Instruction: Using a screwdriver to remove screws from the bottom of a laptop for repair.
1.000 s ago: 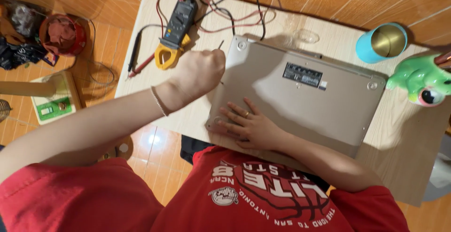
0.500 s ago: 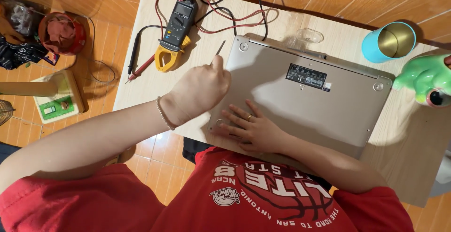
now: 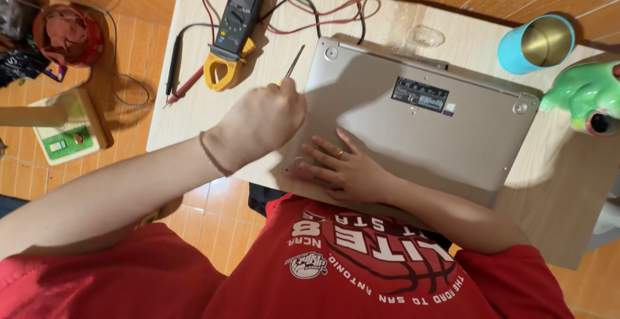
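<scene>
a: what are the hands doing?

b: a champagne-gold laptop lies upside down, flat on the pale wooden table. the right hand lies flat on its near left corner, fingers spread, likely to keep it from sliding. the left hand has its grip pressed together around a thin screwdriver with a yellow handle, whose metal tip points away, just beside the laptop's far left corner.

a: what else is close?

b: a grey and yellow clamp meter with red and black leads sits beyond the left hand, a blue cup and a green frog-shaped figure beyond the laptop's far right corner.
</scene>
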